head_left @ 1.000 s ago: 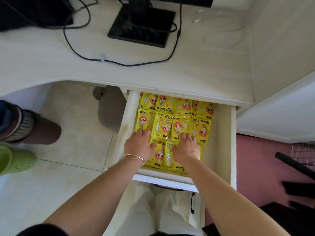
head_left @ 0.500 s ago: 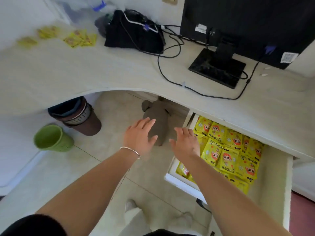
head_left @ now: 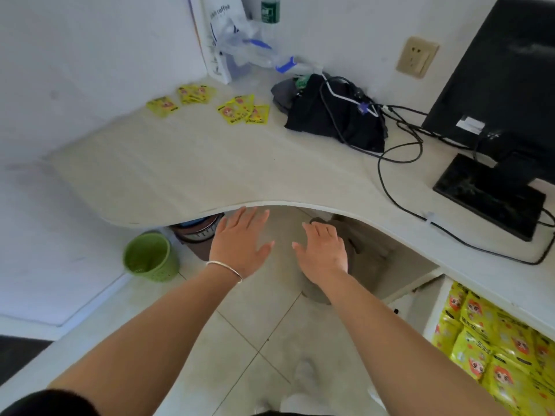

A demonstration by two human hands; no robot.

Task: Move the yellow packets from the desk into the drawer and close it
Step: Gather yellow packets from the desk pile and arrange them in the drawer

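Several yellow packets (head_left: pixel 244 110) lie in loose groups at the far left of the pale desk (head_left: pixel 186 169), near the wall corner. More yellow packets (head_left: pixel 492 340) fill the open drawer (head_left: pixel 432 307) at the lower right, under the desk top. My left hand (head_left: pixel 240 241) and my right hand (head_left: pixel 322 252) are stretched out side by side, palms down, fingers apart and holding nothing. Both hover over the floor just in front of the desk's curved front edge, well short of the packets on the desk.
A black bag with cables (head_left: pixel 336 115) and a monitor on its stand (head_left: pixel 492 190) occupy the right of the desk. A white paper bag and plastic bottles (head_left: pixel 240 37) stand in the corner. Under the desk are a green bin (head_left: pixel 150 256), a brown bin (head_left: pixel 198 232) and a grey cushion (head_left: pixel 366 259).
My hands have left the packets in the drawer and swung up and left toward the desk edge. The view has turned left, bringing the packets on the desk into sight.
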